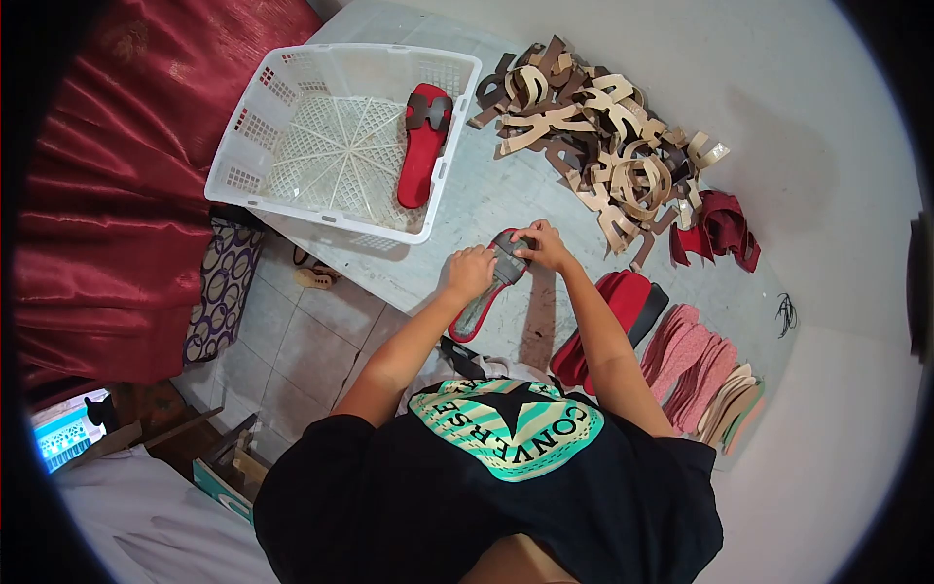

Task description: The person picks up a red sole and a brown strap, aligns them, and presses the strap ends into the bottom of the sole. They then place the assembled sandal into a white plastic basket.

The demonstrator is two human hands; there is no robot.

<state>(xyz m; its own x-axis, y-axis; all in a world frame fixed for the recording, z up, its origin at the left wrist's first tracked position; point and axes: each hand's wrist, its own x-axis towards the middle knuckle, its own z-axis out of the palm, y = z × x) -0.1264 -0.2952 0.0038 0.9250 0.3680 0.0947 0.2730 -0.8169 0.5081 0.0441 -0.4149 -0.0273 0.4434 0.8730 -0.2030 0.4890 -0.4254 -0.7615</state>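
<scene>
Between my hands a sandal (476, 310) lies on the table, its grey face up and red along the rim. A dark strap piece (507, 261) sits across its far end. My left hand (472, 272) has its fingers closed at the left edge of the strap area. My right hand (545, 245) pinches the right side near the tip, fingers bent. Fingers hide parts of the strap, so how it is fastened cannot be seen.
A white plastic basket (440, 200) at the left holds a red sandal (418, 165) with a dark strap. A heap of beige and brown straps (608, 127) lies at the back, beside dark red straps (720, 231). Red soles (623, 292) and pink soles (686, 355) are stacked at the right.
</scene>
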